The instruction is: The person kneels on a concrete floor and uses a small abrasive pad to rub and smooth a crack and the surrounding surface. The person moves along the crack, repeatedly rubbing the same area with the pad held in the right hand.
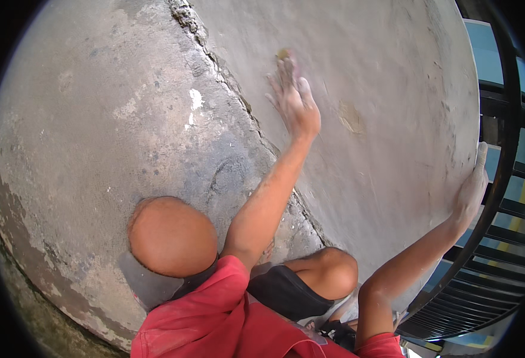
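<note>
My left hand [295, 101] is stretched out and laid flat against a grey plastered wall [394, 71]. Its fingertips press a small brownish piece [283, 55] onto the plaster; I cannot tell what the piece is. My right hand [471, 191] holds the wall's right edge [476, 107], one digit pointing up along it and the others hidden behind the corner. Both forearms are dusty. I am crouched close to the wall, with my knees [173, 235] drawn up in front of a red shirt [215, 316].
A rough crack [238, 101] runs diagonally down the wall between a patchy, weathered left part and a smoother right part. A brownish stain [351, 116] lies right of my left hand. A black metal railing [501, 238] stands just past the wall's right edge.
</note>
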Action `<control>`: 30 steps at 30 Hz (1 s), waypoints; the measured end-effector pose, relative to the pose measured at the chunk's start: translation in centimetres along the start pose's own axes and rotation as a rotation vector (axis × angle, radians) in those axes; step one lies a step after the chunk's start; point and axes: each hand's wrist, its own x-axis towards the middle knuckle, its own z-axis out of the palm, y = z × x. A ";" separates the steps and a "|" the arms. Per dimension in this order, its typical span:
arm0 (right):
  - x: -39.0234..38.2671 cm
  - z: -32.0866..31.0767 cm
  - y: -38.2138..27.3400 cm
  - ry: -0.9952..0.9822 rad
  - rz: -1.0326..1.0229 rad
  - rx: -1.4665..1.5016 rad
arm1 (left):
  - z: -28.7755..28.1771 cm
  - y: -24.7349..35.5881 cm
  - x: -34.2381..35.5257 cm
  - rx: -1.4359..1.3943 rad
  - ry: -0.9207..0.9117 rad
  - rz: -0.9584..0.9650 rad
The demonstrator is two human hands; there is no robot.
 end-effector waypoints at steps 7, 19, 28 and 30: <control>0.4 0.1 -0.4 0.051 0.027 -0.003 | 1.6 0.6 -9.4 0.087 -0.292 0.096; -0.3 -0.1 -0.6 0.073 0.074 0.011 | 2.3 -2.4 -7.1 0.018 -0.138 0.109; -0.8 0.3 -0.8 0.046 0.032 0.077 | 0.8 -2.1 -4.4 -0.046 -0.035 0.063; -0.5 0.1 0.3 0.059 0.037 0.093 | 0.3 -2.2 -3.6 0.001 -0.102 0.128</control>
